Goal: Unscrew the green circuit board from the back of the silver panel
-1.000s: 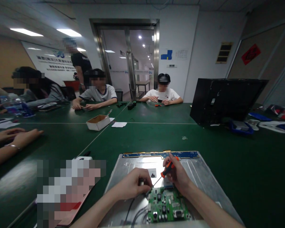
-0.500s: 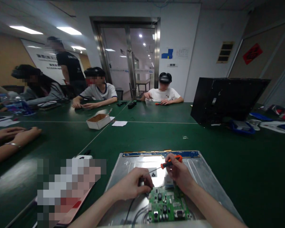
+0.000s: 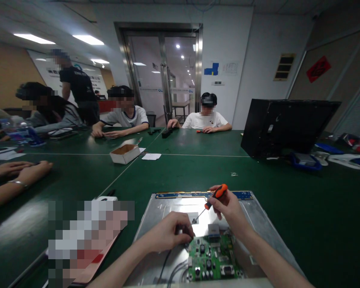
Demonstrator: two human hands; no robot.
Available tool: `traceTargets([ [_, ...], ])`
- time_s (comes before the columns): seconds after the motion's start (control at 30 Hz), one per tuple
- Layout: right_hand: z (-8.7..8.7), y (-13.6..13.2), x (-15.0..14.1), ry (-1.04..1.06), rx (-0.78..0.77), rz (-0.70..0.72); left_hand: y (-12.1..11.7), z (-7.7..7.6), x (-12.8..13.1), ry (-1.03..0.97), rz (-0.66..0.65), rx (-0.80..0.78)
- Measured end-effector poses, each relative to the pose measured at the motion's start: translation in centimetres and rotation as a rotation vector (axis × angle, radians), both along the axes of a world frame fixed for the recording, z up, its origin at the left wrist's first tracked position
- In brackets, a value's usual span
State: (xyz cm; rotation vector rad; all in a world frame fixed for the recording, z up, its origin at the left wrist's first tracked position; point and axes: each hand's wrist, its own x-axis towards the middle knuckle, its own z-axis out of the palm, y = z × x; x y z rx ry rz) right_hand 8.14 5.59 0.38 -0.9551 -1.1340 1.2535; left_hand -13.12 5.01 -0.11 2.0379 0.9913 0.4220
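My right hand (image 3: 229, 206) grips an orange and black screwdriver (image 3: 217, 196) by its handle. The shaft slants down to the left, its tip at a few small dark screws (image 3: 194, 220) on the metal panel (image 3: 156, 208). My left hand (image 3: 172, 232) is closed at the upper left corner of a green circuit board (image 3: 211, 258), with thumb and fingers curled together; what they pinch is hidden. Dark cables (image 3: 175, 272) run from the board's left side. A flat ribbon connector (image 3: 213, 230) sits at its top edge, and a narrow blue circuit strip (image 3: 183, 195) lines the panel's far edge.
Left of the panel lies a pink, partly blurred item (image 3: 93, 256). An open carton (image 3: 125, 155) and white paper (image 3: 151, 156) lie farther off. A black monitor-like casing (image 3: 288, 128) stands at right. Another person's hands (image 3: 33, 172) rest at left; other people sit across the table.
The screwdriver tip has moved from beside my left fingers up to the small screws, its handle rising with my right hand. My left hand has stayed in place.
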Motion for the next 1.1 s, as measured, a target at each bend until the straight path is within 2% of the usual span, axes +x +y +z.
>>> traceTargets([
  [0.1, 2.2, -0.6, -0.1, -0.1, 0.109, -0.006, 0.0, -0.2, 0.0, -0.01, -0.013, 0.019],
  [0.2, 4.9, -1.2, -0.4, -0.495, 0.457, 0.066, 0.0, -0.3, -0.1, -0.017, -0.02, 0.017],
  [0.27, 6.7, -1.5, -0.5, -0.734, 0.627, 0.146, 0.0, -0.4, -0.1, -0.027, -0.014, -0.002],
  [0.33, 8.2, -1.7, -0.6, -0.892, 0.684, 0.202, 0.0, -0.5, -0.1, -0.039, -0.013, -0.017],
  [0.43, 9.6, -1.9, -0.4, -0.915, 0.661, 0.265, -0.1, -0.5, -0.2, -0.05, -0.013, -0.007],
  [0.53, 9.9, -2.2, 0.2, -0.906, 0.62, 0.322, -0.1, -0.3, -0.2, -0.047, -0.016, -0.001],
  [0.7, 9.1, -2.3, 0.6, -0.948, 0.59, 0.436, 0.0, -0.3, -0.3, -0.031, -0.031, -0.008],
  [0.9, 8.4, -1.7, -0.5, -0.956, 0.66, 0.466, 0.0, -0.2, -0.3, 0.02, -0.002, -0.02],
  [1.1, 8.4, -1.5, -0.8, -0.948, 0.681, 0.483, -0.3, -0.2, -0.2, 0.009, 0.042, -0.041],
])
